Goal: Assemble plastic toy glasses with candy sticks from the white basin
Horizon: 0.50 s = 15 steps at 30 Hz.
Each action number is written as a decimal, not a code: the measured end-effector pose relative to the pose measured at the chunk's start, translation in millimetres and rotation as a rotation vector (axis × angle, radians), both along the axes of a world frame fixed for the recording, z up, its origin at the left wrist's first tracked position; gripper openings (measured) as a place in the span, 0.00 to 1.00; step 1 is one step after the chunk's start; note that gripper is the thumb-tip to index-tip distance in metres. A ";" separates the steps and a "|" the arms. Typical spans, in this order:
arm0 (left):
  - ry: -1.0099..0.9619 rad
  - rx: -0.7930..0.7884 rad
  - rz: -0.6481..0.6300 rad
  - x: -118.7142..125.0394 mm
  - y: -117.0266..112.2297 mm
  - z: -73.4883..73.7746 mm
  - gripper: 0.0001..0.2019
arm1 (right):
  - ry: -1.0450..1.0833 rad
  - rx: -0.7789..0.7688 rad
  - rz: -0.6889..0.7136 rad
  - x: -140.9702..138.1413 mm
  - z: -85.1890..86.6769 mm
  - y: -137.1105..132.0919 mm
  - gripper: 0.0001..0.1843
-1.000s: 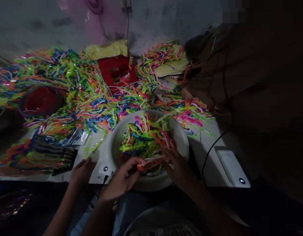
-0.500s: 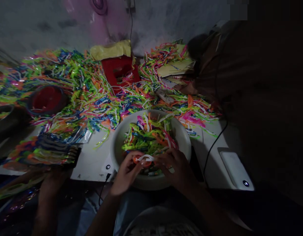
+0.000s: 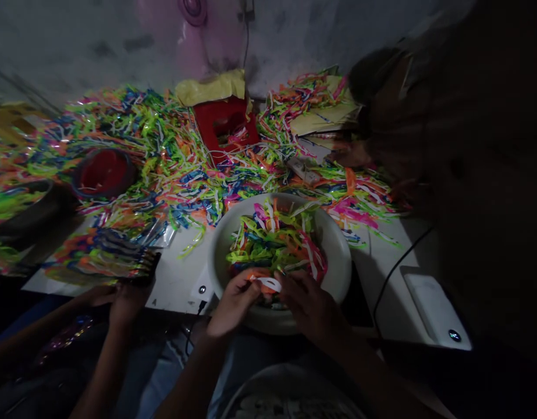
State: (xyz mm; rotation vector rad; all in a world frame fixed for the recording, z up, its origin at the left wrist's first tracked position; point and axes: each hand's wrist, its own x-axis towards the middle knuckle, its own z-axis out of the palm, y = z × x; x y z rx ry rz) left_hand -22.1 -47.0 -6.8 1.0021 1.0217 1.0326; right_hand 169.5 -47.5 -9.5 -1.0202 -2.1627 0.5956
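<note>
Over the near side of a pale round bowl [image 3: 344, 267], my left hand [image 3: 233, 305] and my right hand [image 3: 312, 302] pinch a small orange piece with a white band [image 3: 269, 284] between them. My left fingers grip its left end and my right fingertips close on its right end. The white band looks bowed; dim light hides its finer shape. Beneath, the bowl holds a heap of soft-looking strips [image 3: 268, 238] in lime green, orange, pink, blue and white.
Similar strips [image 3: 155, 128] cover the table's back. A red box [image 3: 205, 128], a red-lined bowl [image 3: 105, 171] and a white device [image 3: 436, 308] with a cable nearby surround the bowl. At left, a co-worker's hands [image 3: 127, 299] are by a strip bundle [image 3: 106, 253]; another person's hand [image 3: 353, 156] is at right.
The view has shifted, so everything sits further right. My hands still hold the orange piece, whose white band now looks flatter. The left co-worker's hand has moved up to the strip bundle.
</note>
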 end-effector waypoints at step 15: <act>-0.237 -0.239 0.300 16.8 9.3 14.2 0.20 | 0.435 -0.598 -0.175 -1.7 -7.5 12.7 0.21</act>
